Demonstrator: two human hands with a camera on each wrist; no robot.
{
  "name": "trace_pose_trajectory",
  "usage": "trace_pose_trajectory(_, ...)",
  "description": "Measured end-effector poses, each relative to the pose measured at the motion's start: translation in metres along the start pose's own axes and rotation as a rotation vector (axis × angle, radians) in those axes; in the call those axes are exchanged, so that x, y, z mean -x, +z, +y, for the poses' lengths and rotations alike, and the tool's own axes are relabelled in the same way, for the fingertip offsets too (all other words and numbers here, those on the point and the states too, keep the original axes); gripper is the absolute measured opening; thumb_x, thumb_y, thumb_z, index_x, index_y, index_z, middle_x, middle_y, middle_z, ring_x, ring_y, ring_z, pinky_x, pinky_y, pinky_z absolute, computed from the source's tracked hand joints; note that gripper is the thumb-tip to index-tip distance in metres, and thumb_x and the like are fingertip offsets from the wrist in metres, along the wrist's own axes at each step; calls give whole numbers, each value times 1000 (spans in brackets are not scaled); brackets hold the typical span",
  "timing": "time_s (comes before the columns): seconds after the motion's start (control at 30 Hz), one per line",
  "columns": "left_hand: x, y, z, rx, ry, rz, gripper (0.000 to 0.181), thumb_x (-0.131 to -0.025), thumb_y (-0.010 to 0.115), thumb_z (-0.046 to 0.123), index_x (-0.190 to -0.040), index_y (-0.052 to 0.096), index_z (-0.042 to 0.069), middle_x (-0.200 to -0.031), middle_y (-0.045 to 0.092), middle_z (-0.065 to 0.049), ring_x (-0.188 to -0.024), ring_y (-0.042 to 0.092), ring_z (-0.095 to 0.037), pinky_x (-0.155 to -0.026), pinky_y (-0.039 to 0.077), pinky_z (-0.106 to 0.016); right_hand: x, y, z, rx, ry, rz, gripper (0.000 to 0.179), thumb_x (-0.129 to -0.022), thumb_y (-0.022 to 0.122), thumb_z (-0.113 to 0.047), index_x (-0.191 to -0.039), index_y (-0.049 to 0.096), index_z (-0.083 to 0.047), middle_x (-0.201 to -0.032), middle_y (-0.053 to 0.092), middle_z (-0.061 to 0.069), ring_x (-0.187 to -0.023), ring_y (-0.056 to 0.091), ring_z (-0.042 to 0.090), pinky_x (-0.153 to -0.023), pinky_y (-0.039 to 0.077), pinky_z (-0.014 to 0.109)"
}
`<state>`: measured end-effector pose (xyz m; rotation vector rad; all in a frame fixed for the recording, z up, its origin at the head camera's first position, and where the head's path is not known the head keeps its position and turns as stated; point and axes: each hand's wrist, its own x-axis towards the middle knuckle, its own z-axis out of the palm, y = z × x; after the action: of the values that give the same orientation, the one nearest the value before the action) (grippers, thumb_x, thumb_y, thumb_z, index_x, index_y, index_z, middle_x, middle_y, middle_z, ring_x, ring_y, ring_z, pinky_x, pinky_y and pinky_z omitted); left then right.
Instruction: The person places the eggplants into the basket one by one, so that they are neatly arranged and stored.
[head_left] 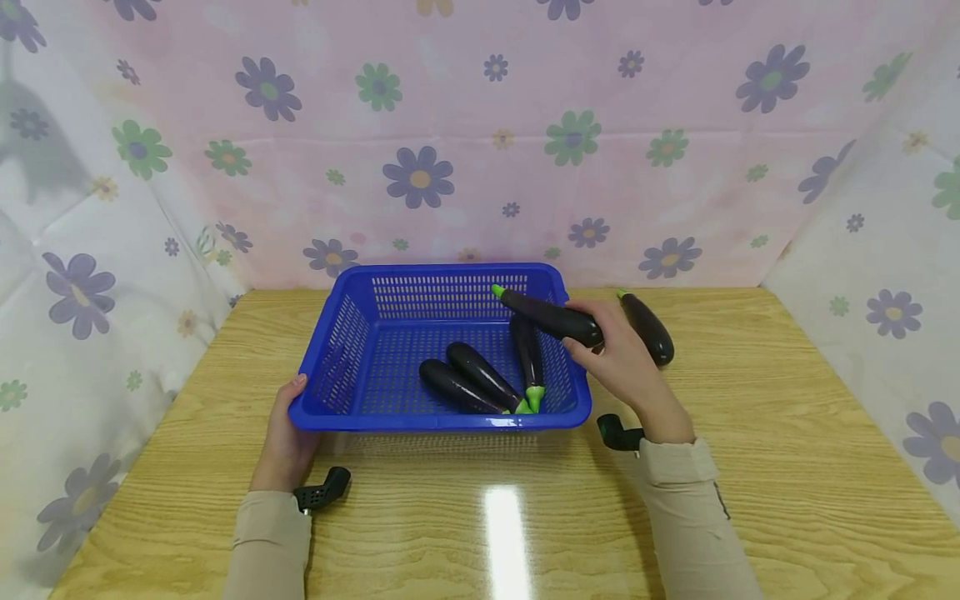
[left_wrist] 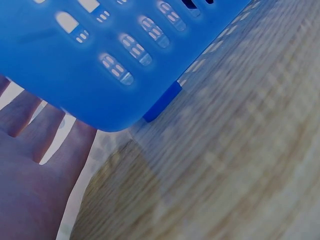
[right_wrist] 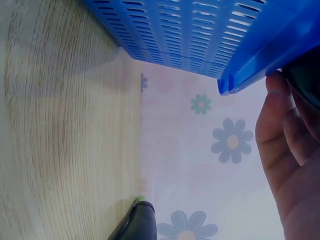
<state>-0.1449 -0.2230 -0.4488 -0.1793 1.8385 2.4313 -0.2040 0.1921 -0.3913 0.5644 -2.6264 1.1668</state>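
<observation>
We saw the right hand [head_left: 618,358] grasping an eggplant [head_left: 551,317] by its thick end, over the blue basket [head_left: 442,422]'s right side. The left hand [head_left: 283,433] held the basket's near-left corner. Three eggplants [head_left: 483,375] lay inside; a spare eggplant [head_left: 647,327] sat outside, right. We judged the glossy skin could slip from a loose grip, or a low carry could bump the rim and tilt the basket.
</observation>
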Motion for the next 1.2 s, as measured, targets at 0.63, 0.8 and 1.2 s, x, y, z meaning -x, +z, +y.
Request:
trace_pose_trajectory(0.63,1,1,1,-15,-6,5,62,-88,34,53,-141,23,23,-141,28,-8,-123,32,-22,-99,19,-37,-5,9,-2,13,-48,-18,50,-83,62,-34,-126,48,-12,-115,51,8,-93,46,19,-69,44,39)
trace_pose_trajectory(0.8,1,0,0,-10,4,-1,61,-89,33,52,-141,24,22,-140,30,-8,-121,33,-21,-96,23,-33,-5,10,-3,39,-78,-32,49,-84,60,-35,-125,49,-11,-117,52,6,-98,47,18,-71,45,38)
trace_pose_trajectory(1.2,1,0,0,-4,-5,4,60,-89,33,52,-141,24,23,-140,30,-7,-122,33,-21,-98,20,-35,-5,9,-5,63,-86,-38,42,-84,59,-35,-118,55,-11,-110,54,5,-94,46,17,-70,46,38)
